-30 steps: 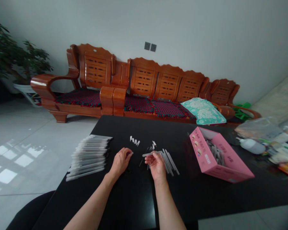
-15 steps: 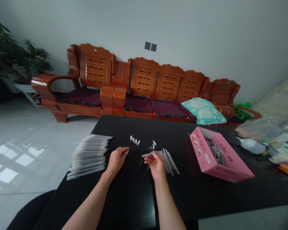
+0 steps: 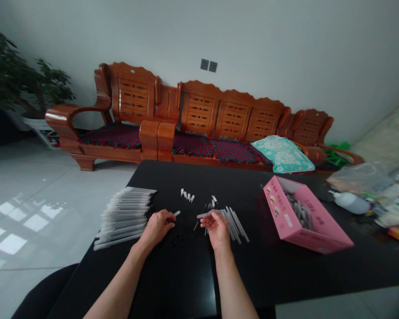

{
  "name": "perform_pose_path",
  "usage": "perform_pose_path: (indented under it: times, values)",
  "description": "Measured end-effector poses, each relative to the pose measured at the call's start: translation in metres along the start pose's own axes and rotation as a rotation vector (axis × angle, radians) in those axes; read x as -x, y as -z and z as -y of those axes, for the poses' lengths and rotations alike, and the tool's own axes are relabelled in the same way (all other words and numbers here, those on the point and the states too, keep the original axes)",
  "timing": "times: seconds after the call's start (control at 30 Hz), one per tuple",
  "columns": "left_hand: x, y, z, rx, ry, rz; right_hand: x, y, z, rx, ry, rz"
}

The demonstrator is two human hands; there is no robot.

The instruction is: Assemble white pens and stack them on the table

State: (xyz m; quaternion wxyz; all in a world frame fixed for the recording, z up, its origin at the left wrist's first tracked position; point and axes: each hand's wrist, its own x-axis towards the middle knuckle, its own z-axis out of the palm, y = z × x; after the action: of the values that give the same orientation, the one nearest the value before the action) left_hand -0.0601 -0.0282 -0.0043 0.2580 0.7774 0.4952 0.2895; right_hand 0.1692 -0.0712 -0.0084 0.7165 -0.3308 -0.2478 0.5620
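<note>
My left hand (image 3: 159,226) is low over the black table with its fingers drawn together. A small white cap (image 3: 177,213) sticks out at its fingertips. Small black pieces (image 3: 177,238) lie just to its right, hard to make out. My right hand (image 3: 217,226), palm turned up, pinches a thin whitish tube (image 3: 204,215) between thumb and fingers. Under and beside that hand several loose tubes (image 3: 236,225) are spread. Several white caps (image 3: 187,195) stand in a short row beyond the hands, with more small white pieces (image 3: 213,200) to their right.
Many translucent tubes with dark ends (image 3: 124,217) are lined up at the table's left. A pink box (image 3: 282,217) holding grey-white pieces stands at the right. Behind it are a white bottle (image 3: 350,202) and a plastic bag (image 3: 359,177). A wooden sofa (image 3: 199,115) lines the wall.
My left hand has drawn back slightly to the left and nearer me, and the white cap at its fingertips shows more. My right hand and its tube have stayed nearly still.
</note>
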Motion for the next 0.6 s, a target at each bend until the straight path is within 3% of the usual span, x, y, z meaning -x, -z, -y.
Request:
perform_pose_path:
  times: [0.17,0.4,0.6]
  values:
    - [-0.002,-0.006,-0.012,0.157,0.042,-0.041,0.000,0.000,0.000,-0.003,0.002,0.000]
    - [-0.009,-0.029,-0.045,0.945,0.235,0.052,0.000,-0.002,-0.001,0.012,-0.005,-0.015]
    - [-0.002,-0.035,-0.047,1.056,0.278,0.045,0.002,-0.005,-0.001,0.053,0.014,0.002]
